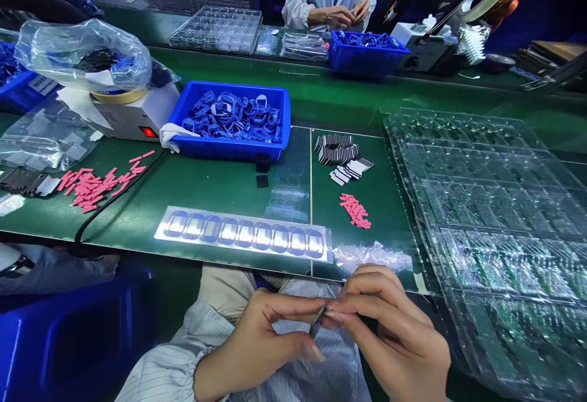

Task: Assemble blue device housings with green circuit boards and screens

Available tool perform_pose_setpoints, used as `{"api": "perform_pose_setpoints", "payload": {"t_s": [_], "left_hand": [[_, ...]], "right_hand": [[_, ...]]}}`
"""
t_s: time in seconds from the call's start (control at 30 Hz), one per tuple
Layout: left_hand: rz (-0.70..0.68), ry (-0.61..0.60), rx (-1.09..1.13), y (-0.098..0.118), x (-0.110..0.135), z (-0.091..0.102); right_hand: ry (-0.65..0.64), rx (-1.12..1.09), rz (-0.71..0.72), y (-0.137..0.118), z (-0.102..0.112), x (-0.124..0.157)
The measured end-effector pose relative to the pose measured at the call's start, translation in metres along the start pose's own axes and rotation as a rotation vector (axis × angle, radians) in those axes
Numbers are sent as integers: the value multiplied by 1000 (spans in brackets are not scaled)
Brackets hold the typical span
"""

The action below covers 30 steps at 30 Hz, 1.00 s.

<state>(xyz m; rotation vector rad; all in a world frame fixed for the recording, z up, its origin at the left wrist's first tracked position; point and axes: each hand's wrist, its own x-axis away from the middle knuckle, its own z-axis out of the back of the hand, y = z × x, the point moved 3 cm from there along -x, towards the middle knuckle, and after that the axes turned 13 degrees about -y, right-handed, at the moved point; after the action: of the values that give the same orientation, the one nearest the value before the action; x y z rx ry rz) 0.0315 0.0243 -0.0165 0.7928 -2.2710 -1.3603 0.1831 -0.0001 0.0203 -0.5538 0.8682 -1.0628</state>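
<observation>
I read both hands as working together: the left hand (257, 338) and right hand (392, 328) pinch a dark strip (318, 321) between their fingertips, above the lap, neither clenched. A piece this thin probably needs fingertip control. Crumpled film (371, 257) lies just ahead of the right hand. Pink strips (355, 211) and black-and-white strips (342, 159) sit farther ahead, apparently placed within easy reach. Clear trays (486, 219) are stacked beyond the right hand.

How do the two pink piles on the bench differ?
The left pink pile is larger and more scattered; the right pink pile is smaller and tighter. The left lies beside a black cable, the right below black-and-white strips. Both are pink strips on the green bench.
</observation>
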Motion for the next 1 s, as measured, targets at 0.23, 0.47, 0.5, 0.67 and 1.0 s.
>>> {"api": "perform_pose_setpoints", "payload": {"t_s": [0.23,0.47,0.5,0.67,1.0], "left_hand": [[-16,-11,-128,4,-1,-1],[34,-24,-186,5,-1,1],[38,-21,-181,5,-1,1],[64,54,-111,-1,-1,2],[53,383,28,-11,-8,16]], "right_hand": [[-11,15,1,3,2,3],[-67,23,-5,7,-1,3],[-68,25,-3,7,-2,4],[-38,178,24,3,-10,8],[137,395,-355,55,7,41]]}}
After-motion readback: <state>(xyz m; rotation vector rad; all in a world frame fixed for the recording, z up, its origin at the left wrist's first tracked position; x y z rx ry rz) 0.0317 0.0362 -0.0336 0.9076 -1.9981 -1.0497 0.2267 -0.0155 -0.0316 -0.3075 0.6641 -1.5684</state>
